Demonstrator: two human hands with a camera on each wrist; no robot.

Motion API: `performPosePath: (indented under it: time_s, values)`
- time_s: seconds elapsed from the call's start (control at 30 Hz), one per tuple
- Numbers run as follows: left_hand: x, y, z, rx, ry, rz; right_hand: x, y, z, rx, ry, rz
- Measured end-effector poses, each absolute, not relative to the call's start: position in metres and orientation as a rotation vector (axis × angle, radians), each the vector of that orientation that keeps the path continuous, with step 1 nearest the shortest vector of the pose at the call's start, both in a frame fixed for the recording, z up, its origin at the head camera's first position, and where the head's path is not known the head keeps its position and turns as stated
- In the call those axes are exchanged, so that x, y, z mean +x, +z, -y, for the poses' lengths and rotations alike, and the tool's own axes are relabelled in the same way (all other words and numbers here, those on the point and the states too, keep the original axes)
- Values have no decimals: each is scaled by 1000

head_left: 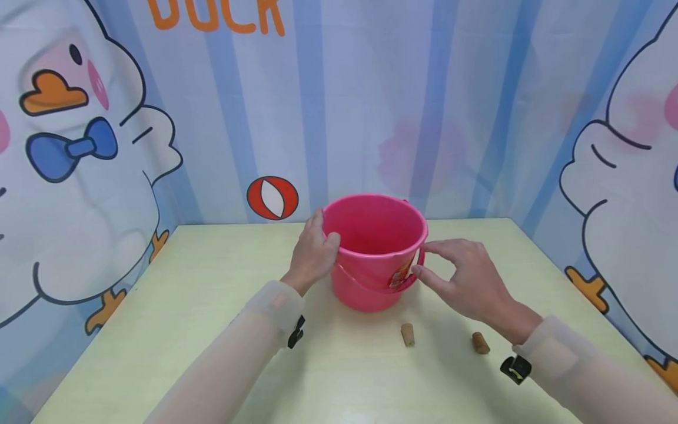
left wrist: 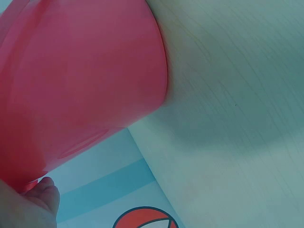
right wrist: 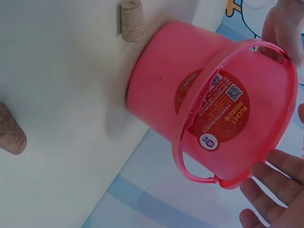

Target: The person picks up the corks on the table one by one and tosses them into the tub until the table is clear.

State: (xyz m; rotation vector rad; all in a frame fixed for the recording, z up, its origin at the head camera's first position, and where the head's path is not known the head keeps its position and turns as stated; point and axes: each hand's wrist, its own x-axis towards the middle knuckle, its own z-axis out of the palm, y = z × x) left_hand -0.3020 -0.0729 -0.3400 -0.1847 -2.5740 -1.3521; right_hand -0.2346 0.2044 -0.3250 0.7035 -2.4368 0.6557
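A pink plastic bucket [head_left: 365,288] is at the middle of the table, its mouth upward. Its pink handle [right wrist: 192,102] hangs down across the front, over a round label [right wrist: 228,107]. My left hand [head_left: 315,253] grips the rim on the left, thumb outside near the front. On the right side, my right hand [head_left: 471,282] reaches to the rim with fingers extended, the thumb close to the handle; whether it touches the handle I cannot tell. Two corks, a pale cork [head_left: 407,334] and a darker cork [head_left: 480,343], lie in front of the bucket.
The light wooden table [head_left: 222,277] ends at a curtain [head_left: 344,106] printed with blue stripes and cartoon ducks, close behind the bucket. A red-and-white ball [head_left: 272,198] is printed on it. Dark wrist devices [head_left: 515,369] sit on both sleeves.
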Motion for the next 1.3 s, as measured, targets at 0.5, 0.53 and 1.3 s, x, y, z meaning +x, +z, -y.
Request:
performPosePath:
  time_s: [0.5, 0.53, 1.3]
  values:
    - [-303, -340, 73, -187, -1362, 2574, -224, -343, -208, 721, 613, 2479]
    - [-303, -340, 73, -190, -1362, 2575, -224, -345, -208, 724, 614, 2483]
    - [-302, -339, 73, -170, -1346, 2587, -222, -371, -208, 877, 621, 2600]
